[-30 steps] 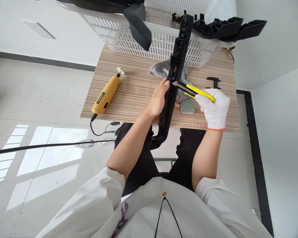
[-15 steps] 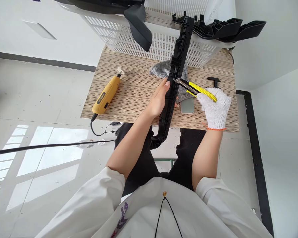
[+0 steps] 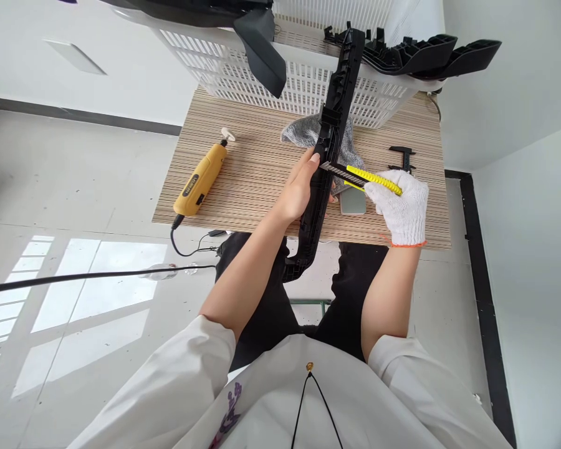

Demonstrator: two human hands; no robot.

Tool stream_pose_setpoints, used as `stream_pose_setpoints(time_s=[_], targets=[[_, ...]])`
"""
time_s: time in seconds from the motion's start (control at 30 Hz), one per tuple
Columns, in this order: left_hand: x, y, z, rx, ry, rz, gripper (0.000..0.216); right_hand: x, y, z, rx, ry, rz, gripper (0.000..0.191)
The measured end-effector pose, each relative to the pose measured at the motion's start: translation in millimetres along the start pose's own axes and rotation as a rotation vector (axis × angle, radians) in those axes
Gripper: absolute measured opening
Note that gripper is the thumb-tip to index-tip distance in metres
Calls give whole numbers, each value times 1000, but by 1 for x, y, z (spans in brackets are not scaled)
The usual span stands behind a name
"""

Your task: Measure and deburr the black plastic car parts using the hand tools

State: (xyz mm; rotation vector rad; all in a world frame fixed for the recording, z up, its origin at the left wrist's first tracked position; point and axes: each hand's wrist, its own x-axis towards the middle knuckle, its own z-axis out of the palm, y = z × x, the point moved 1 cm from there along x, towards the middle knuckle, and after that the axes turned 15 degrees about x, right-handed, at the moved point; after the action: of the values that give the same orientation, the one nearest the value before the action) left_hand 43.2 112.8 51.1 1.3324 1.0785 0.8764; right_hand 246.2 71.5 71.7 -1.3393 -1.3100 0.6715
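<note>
A long black plastic trim part runs from the basket down past the table's front edge, its ribbed side facing up. My bare left hand grips it around the middle, with the thumb on top and some fingers hidden beneath. In a white knitted glove, my right hand is closed around a yellow utility knife. The knife's extended blade meets the part's right side, close to my left thumb. Under the part lies a grey cloth, and a grey-green flat block rests to its right.
A yellow rotary tool with a white disc tip and a cord lies on the left of the wooden table. Black calipers lie at the right. At the back stands a white slatted basket with more black parts.
My right hand and the knife have moved slightly left and toward me, so the blade sits lower along the part. My left hand and the part have stayed nearly still.
</note>
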Motion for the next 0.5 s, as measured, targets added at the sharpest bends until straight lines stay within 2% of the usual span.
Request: stream_pose_setpoints(time_s=[0.13,0.3,0.5], targets=[[1,-1,0,21,3,26,54,1,4,-1,4,121,-49,18],[-1,3,-1,-9,-9,21,46,1,6,-1,40,15,14,14],[-5,7,0,-10,-71,16,33,2,3,1,56,128,-9,18]])
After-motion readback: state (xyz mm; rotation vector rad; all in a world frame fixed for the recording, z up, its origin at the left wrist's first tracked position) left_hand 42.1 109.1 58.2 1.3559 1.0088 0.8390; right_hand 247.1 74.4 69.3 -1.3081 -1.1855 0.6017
